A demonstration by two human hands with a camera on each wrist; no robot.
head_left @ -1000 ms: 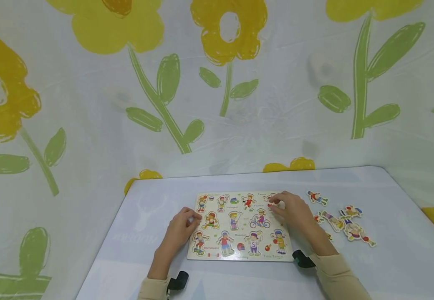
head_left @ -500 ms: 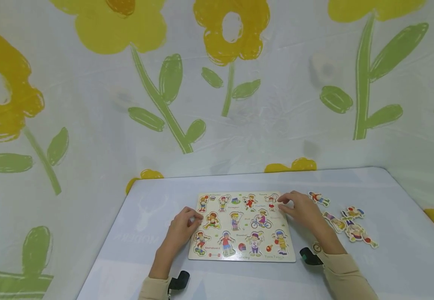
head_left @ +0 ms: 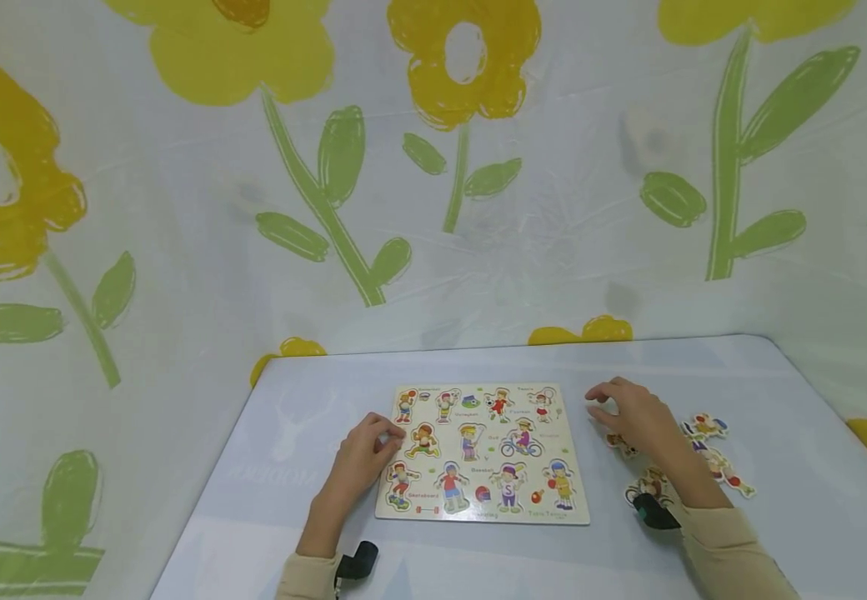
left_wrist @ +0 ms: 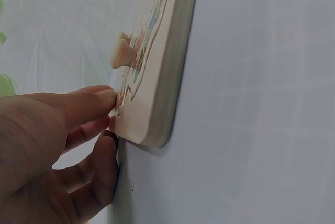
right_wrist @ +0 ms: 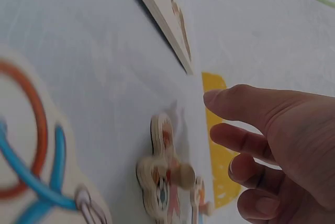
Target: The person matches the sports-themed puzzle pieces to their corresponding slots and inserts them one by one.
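A wooden picture puzzle board [head_left: 482,454] with cartoon sports figures lies flat on the table. At its left edge my left hand [head_left: 364,450] grips the rim. In the left wrist view the thumb [left_wrist: 97,103] lies on the board's face, with bent fingers against its side; a pale peg knob [left_wrist: 121,52] stands up from a figure. Right of the board, my right hand [head_left: 634,417] hovers with loosely bent fingers and nothing between them. Below it in the right wrist view are a knobbed figure piece [right_wrist: 161,187] and, very near the camera, a piece with a wheel picture [right_wrist: 39,150].
More loose figure pieces [head_left: 705,427] lie right of the right hand, some partly under the forearm. A bicycle piece [head_left: 647,483] is beside the black wrist camera [head_left: 657,512]. A flower-printed white sheet [head_left: 553,250] rises behind the table.
My right hand has moved right, off the board's upper right tennis figure and over toward the loose pieces, covering some of them. My left hand stays at the board's left edge.
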